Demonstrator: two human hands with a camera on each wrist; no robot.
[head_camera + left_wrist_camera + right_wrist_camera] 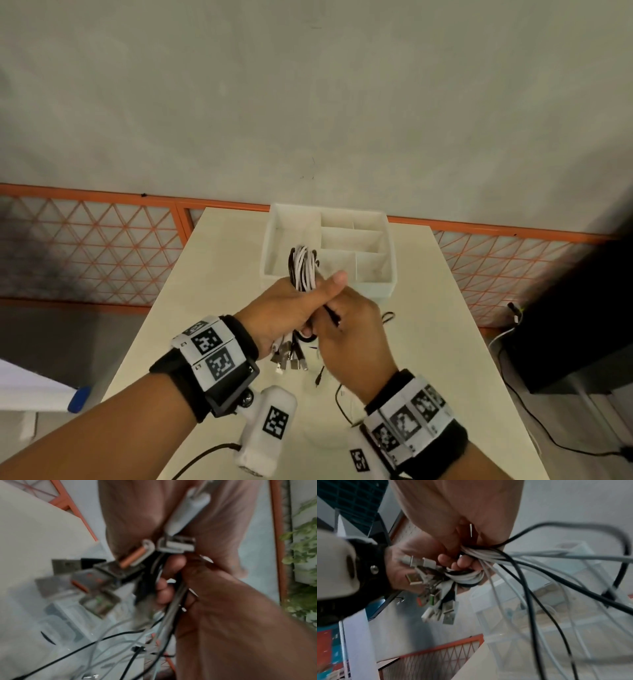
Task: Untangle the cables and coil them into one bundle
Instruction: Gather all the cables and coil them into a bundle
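Above the table (219,281) my left hand (291,305) grips a bundle of white and black cables (303,269); its loops stick up past my thumb. Several USB plugs (291,359) hang below that fist. My right hand (349,325) sits against the left one and pinches a black cable (331,314) of the bundle. In the right wrist view the left hand's fingers (462,562) curl round the coiled cables (471,577), and loose strands (539,566) fan out from the right hand (453,507). The left wrist view is blurred; it shows the plugs (106,572).
A white compartment organizer (376,286) stands just beyond my hands at the table's far middle. Loose black cable ends (388,317) and a small plug (319,378) trail over the table near my right wrist. An orange mesh fence (102,246) runs behind the table.
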